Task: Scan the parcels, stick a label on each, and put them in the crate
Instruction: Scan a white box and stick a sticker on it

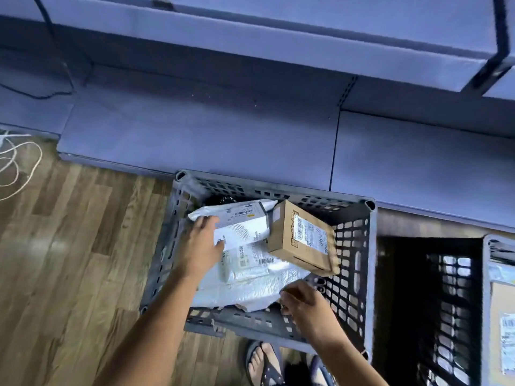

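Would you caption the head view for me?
Left hand on white mailers, right hand beside them, cardboard box in crate.

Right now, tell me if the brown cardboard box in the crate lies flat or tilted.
Tilted: the brown cardboard box leans slanted on the white plastic mailers.

No wording or number is legible.

- Cardboard box (pixel 303 238), toward the far right corner of the crate (pixel 359 263): white label (pixel 310 232) with barcode (pixel 299 225) and dark handwritten marks, all unreadable. The printed band along the box edges is blurred.
- Upper white mailer (pixel 211 214), at the crate's far wall: printed label (pixel 242 211), text too small to read.
- Lower white mailer (pixel 245 285): barcode label (pixel 256 257), unreadable.
- Parcel (pixel 498 302) in the bin (pixel 486 274) to the right: white sticker (pixel 508 344), blurred.
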The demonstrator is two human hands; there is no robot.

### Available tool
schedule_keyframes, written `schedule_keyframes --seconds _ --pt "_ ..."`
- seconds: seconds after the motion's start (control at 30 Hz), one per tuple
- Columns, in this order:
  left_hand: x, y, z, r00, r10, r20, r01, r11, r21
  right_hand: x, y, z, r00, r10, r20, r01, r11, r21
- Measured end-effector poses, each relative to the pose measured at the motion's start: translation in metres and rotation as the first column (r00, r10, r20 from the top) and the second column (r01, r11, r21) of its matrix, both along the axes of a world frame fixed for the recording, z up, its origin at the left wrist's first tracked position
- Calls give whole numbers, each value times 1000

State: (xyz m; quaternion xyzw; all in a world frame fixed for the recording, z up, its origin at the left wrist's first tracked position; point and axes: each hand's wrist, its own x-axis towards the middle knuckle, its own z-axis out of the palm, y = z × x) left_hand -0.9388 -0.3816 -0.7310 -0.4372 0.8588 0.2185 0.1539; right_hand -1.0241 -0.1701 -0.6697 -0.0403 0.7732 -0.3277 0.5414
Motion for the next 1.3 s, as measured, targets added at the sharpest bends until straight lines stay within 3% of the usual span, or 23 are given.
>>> schedule_keyframes --seconds 0.1,0.17,0.33,0.47,0.63,0.93,1.1,1.2,1.3 --pt "-8 -17 -20 997 -72 9 72 995 -65 0 -5 -17 999 23 22 -23 1000 0" --pt "-13 -28 -34 984 -138 115 145 988 -60 0 -4 -28 999 42 19 -41 999 -9" --pt "-14 -29 -60 939 -191 287 135 970 204 -4 2 -42 999 39 14 -39 999 24" --pt "-9 -17 -58 917 -220 333 223 974 30 -6 2 -40 999 53 -10 -53 998 25" --pt "-1 4 -29 977 -13 212 -23 986 165 -4 -2 -24 997 61 -46 -60 998 18" --pt "25 7 120 983 180 39 -184 949 254 -3 -24 86 997 62 -53 -68 992 -108" --pt "32 28 245 965 251 -73 -218 926 307 -8 -39 194 990 -140 14 140 980 -138" --pt "35 43 319 954 238 -184 -183 944 273 -13 -38 256 952 -287 103 303 931 -202" --pt "41 47 394 936 222 -272 -167 963 211 -23 -33 315 931 -323 171 361 889 -283"
